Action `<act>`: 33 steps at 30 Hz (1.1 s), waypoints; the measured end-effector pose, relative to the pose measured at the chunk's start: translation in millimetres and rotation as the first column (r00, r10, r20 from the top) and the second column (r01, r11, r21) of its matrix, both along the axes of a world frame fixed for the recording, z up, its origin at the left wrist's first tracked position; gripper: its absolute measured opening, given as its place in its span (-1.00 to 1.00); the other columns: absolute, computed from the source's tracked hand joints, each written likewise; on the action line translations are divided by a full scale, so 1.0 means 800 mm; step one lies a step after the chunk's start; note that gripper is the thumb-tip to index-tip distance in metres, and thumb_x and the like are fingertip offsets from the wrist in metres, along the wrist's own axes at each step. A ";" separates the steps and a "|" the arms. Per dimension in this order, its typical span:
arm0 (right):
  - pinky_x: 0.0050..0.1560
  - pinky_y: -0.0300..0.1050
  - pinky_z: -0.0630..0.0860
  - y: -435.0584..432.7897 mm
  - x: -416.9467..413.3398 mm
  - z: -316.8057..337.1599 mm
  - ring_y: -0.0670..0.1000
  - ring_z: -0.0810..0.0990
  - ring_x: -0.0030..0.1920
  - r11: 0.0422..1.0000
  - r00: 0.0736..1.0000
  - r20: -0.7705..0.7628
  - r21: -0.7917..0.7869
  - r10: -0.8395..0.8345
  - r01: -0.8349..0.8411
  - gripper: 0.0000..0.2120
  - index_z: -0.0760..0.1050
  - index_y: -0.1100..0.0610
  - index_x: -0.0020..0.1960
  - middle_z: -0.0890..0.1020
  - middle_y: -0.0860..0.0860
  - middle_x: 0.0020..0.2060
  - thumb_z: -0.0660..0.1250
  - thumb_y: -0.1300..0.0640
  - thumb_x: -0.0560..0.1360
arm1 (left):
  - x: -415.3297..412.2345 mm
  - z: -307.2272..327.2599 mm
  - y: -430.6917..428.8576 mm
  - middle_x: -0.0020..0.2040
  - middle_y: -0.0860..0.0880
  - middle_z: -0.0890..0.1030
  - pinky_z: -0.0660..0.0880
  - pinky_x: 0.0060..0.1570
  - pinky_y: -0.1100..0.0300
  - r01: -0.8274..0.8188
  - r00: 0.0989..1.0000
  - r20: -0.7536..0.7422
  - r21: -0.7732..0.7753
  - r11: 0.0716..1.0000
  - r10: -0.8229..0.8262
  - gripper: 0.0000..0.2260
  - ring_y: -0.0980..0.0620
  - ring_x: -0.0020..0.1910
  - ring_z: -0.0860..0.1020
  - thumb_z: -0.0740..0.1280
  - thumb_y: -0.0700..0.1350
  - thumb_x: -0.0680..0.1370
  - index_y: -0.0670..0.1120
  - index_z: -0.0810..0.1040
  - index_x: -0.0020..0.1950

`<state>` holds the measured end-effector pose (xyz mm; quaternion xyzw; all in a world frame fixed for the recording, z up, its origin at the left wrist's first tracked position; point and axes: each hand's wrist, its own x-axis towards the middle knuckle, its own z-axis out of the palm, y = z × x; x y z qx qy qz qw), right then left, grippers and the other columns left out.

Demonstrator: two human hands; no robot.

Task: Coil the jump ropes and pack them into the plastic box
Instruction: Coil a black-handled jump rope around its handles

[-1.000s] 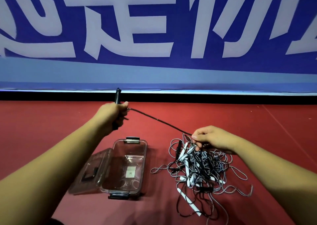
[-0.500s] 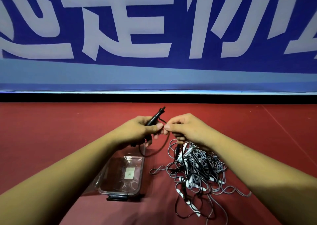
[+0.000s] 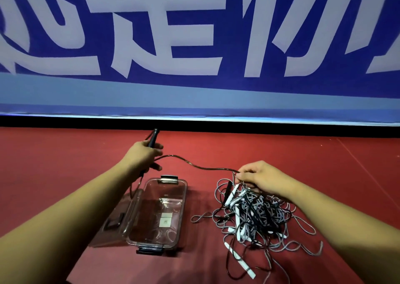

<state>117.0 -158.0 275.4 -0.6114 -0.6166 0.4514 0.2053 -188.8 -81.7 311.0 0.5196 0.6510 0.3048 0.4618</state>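
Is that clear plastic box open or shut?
Open. The plastic box has its lid swung out to the left, leaving the inside uncovered.

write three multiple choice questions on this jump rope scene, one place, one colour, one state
1. Where is the rope pile relative to the plastic box? A inside it B right of it C on its lid
2. What colour is the handle in the left hand? A white B yellow C black
3. The box is? A open, no rope inside B latched shut C packed full
1 B: pile lies beside the box, under the right hand. 2 C: black handle sticks out of the fist. 3 A: lid swung aside, nothing coiled inside.
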 end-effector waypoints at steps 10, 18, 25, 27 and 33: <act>-0.49 -0.26 0.21 0.001 -0.067 0.066 -0.13 0.27 -0.53 0.950 0.994 -0.079 0.308 0.074 -0.046 -0.81 0.67 0.17 -0.12 0.40 -0.11 -0.54 0.31 0.14 0.57 | 0.066 0.029 -0.048 -0.32 0.00 0.57 0.20 -0.58 0.33 0.558 0.819 0.117 0.070 0.827 -0.562 -0.83 0.11 -0.55 0.40 0.28 -0.08 0.63 -0.17 0.51 -0.08; -0.31 -0.18 0.33 -0.005 -0.010 -0.002 -0.09 0.44 -0.37 0.983 0.971 0.155 -0.018 0.182 -0.181 -0.79 0.58 0.06 -0.10 0.69 0.00 -0.20 0.25 0.00 0.61 | 0.055 0.034 -0.014 -0.42 0.02 0.27 0.06 -0.60 0.35 0.044 0.810 0.580 0.085 0.995 -0.086 -0.78 0.16 -0.60 0.17 0.25 -0.15 0.64 -0.11 0.41 -0.21; -0.34 -0.16 0.35 0.000 -0.019 0.031 -0.06 0.38 -0.49 0.980 0.996 -0.092 0.200 -0.004 0.023 -0.81 0.64 0.09 -0.11 0.39 -0.07 -0.51 0.27 0.17 0.60 | 0.016 0.013 -0.011 -0.14 0.03 0.68 0.31 -0.54 0.29 0.166 0.957 -0.269 0.193 0.967 -0.111 -0.87 0.07 -0.54 0.57 0.34 -0.20 0.57 -0.05 0.64 0.07; -0.39 -0.20 0.27 -0.001 -0.037 0.051 -0.01 0.30 -0.48 0.970 0.980 -0.197 0.240 0.016 0.032 -0.80 0.66 0.11 -0.13 0.33 -0.05 -0.52 0.29 0.19 0.59 | 0.028 0.022 -0.022 -0.18 -0.05 0.68 0.22 -0.53 0.30 0.248 0.968 -0.103 0.209 0.946 -0.231 -0.84 0.05 -0.57 0.47 0.33 -0.13 0.60 0.03 0.64 0.13; -0.45 -0.23 0.22 0.004 -0.064 0.086 -0.05 0.21 -0.52 0.951 0.923 -0.381 0.299 0.047 0.075 -0.78 0.61 0.21 -0.17 0.26 -0.03 -0.54 0.25 0.25 0.59 | 0.074 0.042 -0.058 -0.36 0.02 0.61 0.10 -0.53 0.25 0.596 0.775 0.149 0.146 0.789 -0.614 -0.88 0.12 -0.56 0.43 0.26 -0.10 0.64 -0.12 0.54 0.04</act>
